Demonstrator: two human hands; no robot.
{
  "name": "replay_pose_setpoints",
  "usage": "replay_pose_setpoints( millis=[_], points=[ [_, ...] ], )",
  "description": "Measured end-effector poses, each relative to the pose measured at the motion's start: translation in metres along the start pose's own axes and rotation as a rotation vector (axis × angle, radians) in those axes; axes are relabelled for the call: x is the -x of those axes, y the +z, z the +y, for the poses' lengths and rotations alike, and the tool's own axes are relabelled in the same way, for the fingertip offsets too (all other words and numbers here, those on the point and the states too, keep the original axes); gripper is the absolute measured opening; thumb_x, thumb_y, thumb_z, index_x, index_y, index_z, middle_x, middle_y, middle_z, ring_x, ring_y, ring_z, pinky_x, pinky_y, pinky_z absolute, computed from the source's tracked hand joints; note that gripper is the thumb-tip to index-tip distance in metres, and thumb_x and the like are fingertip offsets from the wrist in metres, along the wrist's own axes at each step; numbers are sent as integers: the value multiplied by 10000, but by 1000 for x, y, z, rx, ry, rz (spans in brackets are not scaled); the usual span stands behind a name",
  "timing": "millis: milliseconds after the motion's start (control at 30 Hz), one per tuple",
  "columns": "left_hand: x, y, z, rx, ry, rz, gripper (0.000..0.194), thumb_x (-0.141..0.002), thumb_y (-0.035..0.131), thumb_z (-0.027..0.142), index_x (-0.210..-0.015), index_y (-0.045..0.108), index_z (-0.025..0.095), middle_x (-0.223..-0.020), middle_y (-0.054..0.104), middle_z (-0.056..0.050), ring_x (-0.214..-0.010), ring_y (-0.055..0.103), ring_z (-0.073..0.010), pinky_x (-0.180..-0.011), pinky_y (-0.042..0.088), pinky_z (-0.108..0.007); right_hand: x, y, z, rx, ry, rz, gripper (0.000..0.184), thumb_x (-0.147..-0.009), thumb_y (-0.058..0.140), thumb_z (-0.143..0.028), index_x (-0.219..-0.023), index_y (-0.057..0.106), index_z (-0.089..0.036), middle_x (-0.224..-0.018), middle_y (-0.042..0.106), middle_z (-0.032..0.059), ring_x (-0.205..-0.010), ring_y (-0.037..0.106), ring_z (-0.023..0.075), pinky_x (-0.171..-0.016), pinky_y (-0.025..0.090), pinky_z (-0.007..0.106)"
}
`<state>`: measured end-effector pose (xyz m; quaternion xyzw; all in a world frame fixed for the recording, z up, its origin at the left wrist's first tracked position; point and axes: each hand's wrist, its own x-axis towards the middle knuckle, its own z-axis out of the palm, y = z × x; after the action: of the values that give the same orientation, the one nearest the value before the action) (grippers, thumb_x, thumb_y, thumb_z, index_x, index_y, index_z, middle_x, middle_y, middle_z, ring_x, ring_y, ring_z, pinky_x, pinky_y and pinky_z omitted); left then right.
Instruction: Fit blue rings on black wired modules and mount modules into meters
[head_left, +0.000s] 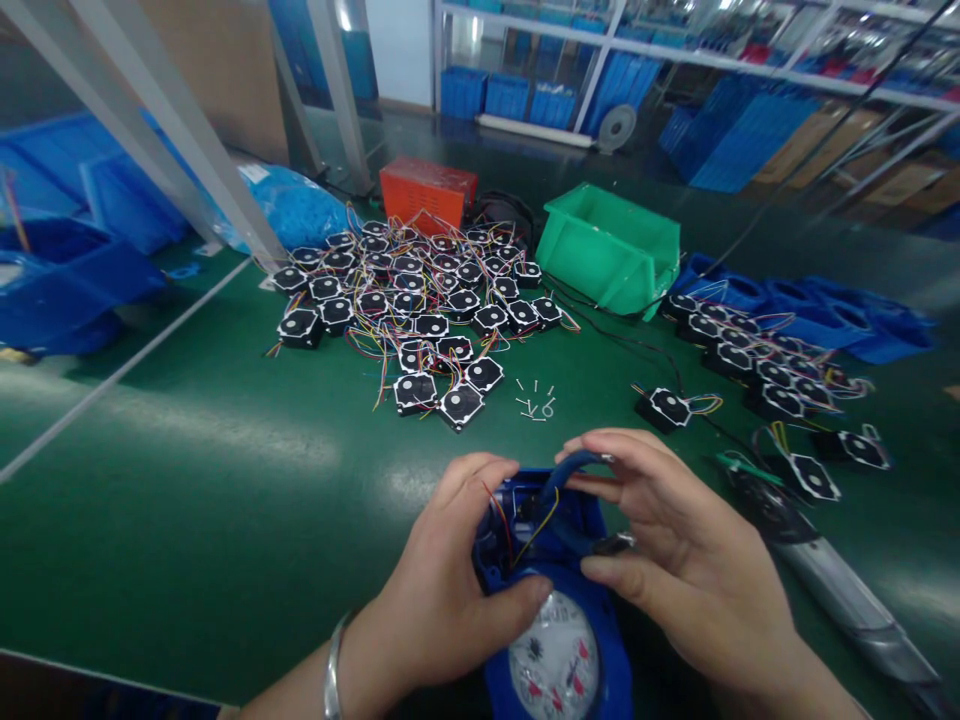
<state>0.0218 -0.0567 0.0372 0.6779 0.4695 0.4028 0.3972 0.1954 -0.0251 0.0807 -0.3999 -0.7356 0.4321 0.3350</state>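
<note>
At six o'clock on the green worktable [187, 520], a blue water meter [559, 640] with a white dial rests between both hands: the left hand [442, 580] curls its fingers over the housing's open top beside red and yellow wires [517, 525], thumb pressed just above the dial, while the right hand [682, 540] pinches a small dark part at the housing's edge, its fingers bent over a blue loop. Toward twelve o'clock lies a heap of black square modules [420, 310] with coloured leads; a green bin [611, 250] stands at one o'clock, more modules [757, 360] trail off at two o'clock, and small screws [534, 400] lie just beyond the hands.
</note>
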Motion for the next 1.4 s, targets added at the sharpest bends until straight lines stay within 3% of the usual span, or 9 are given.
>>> replay_pose_setpoints(
  millis=[200,367,433,567,700,800,900,1067,1400],
  points=[
    [1,0,-1,-12,-18,-1,632,-593,628,171,-1145,330,240,-1139,372,-62,-1076,371,-213,-937,315,-401,6,-4,-14,-46,-41,92,483,-693,614,-218,-1128,414,-282,-1079,432,39,-962,505,147,-816,493,257],
    [2,0,0,-58,-26,-4,618,-596,619,192,-1150,344,213,-1151,380,-93,-1083,381,-249,-920,322,-460,16,-49,-24,186,-88,588,536,-696,576,-408,-1180,390,-270,-1079,446,53,-937,511,167,-790,484,265],
    [3,-1,0,-75,-27,-1,614,-601,612,190,-1154,345,210,-1152,384,-95,-1078,393,-247,-917,328,-460,13,-64,-8,445,96,505,545,-664,600,-391,-1163,423,-263,-1084,448,58,-861,534,172,-742,484,290],
    [2,-6,2,-115,-30,-28,607,-613,618,243,-1161,360,211,-1167,390,-108,-1063,417,-252,-898,352,-462,1,-70,47,982,465,105,498,-641,593,-315,-1105,503,-160,-1023,470,98,-861,515,218,-766,446,360],
    [-6,-11,9,-243,-21,-36,544,-617,621,332,-1117,446,209,-1184,393,-113,-1085,399,-269,-893,346,-478,-7,-65,79,1178,650,-147,535,-659,563,-312,-1161,459,-159,-1010,468,110,-944,471,250,-729,446,350],
    [-13,-9,13,-358,50,1,409,-623,614,327,-1010,545,213,-1126,454,-103,-1065,406,-280,-876,339,-506,-19,-61,74,1220,580,-171,650,-634,599,-376,-1209,412,-137,-1064,440,126,-1009,425,274,-802,409,373],
    [-17,-2,12,-373,158,30,194,-642,592,242,-831,620,212,-1028,526,-78,-1025,432,-260,-869,348,-483,-46,-42,61,1097,323,-174,532,-739,504,-377,-1229,383,-210,-1072,433,85,-996,442,201,-855,379,309],
    [-15,3,3,-215,269,149,120,-667,510,112,-702,608,170,-957,565,-81,-997,462,-215,-863,388,-407,-102,7,54,1017,63,-255,399,-827,372,-261,-1215,354,-352,-896,454,38,-807,495,118,-713,396,213],
    [-13,2,0,-91,329,216,117,-663,451,110,-674,555,161,-840,570,-94,-884,508,-216,-799,406,-432,-127,26,58,1173,207,-339,329,-858,248,-415,-1132,405,-323,-844,473,69,-740,518,157,-637,408,256]
  ],
)
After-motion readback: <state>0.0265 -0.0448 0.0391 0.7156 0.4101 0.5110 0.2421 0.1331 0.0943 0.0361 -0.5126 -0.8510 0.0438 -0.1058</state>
